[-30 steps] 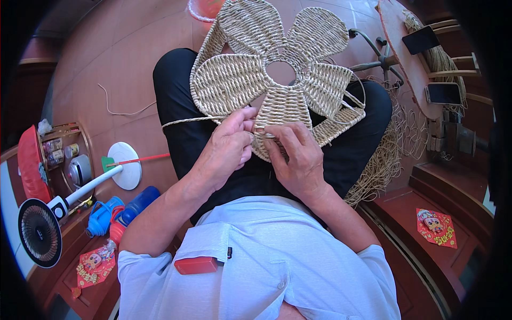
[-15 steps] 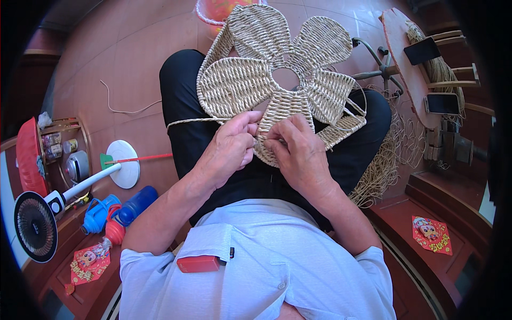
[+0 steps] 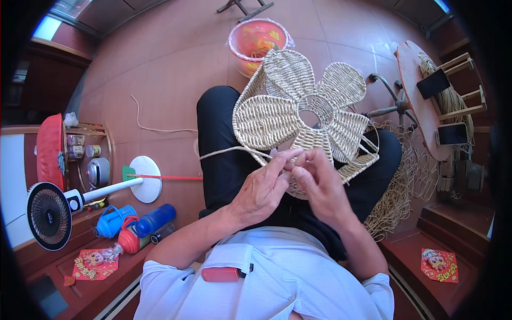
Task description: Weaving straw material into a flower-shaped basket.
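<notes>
A flower-shaped piece woven of straw cord [image 3: 266, 122], with several petals round a central hole, rests over my dark-trousered knees. My left hand [image 3: 261, 189] is closed in front of its nearest petal, with fingertips meeting those of my right hand [image 3: 322, 184]. The right hand is also closed, thumb and forefinger pinched together. Whatever lies between the fingertips is hidden or too small to name. A loose straw cord [image 3: 226, 151] runs from the left toward my left fingers. At the right petal, bare frame rods [image 3: 368, 146] show between woven parts.
A red basket lined with plastic [image 3: 258, 37] stands beyond the flower. Heaped straw cord [image 3: 392, 208] lies right of my knee, near a round board [image 3: 421, 101] with two phones. To the left are a white fan [image 3: 49, 216], a blue bottle [image 3: 154, 220] and a red tray [image 3: 50, 152].
My hands have come together; they were apart at the nearest petal before, and now the fingertips meet. The whole view has shifted, bringing more of the red basket into sight.
</notes>
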Tool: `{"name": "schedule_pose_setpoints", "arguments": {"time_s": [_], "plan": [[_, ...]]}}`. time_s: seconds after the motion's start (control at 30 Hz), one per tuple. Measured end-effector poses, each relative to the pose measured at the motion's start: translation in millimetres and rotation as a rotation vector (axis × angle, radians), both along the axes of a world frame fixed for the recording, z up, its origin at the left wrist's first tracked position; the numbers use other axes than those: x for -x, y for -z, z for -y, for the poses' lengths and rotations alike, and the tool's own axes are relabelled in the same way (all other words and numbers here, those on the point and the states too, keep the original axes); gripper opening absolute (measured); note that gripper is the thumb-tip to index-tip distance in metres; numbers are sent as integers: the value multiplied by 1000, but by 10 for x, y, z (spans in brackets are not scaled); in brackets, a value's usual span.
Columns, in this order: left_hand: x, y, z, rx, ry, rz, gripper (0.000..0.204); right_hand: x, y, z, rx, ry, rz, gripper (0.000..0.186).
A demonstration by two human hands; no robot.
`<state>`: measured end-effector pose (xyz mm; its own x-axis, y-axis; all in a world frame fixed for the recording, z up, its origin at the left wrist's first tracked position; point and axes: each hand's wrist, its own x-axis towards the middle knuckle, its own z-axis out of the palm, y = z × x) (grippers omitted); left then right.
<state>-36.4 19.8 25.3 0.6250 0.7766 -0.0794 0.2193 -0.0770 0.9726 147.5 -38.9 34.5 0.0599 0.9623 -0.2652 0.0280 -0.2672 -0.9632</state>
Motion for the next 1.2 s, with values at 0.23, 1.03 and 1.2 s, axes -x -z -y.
{"name": "schedule_pose_setpoints", "arguments": {"time_s": [0.23,1.03,1.2], "plan": [[1014,0,-608,376,-251,285,41,-1871,5,441,40,504,232,17],[3958,462,-2749,320,-1041,-66,28,70,220,-190,-413,51,876,27],[3919,308,-2745,19,-1006,-384,29,198,405,-245,-407,74,871,23]]}}
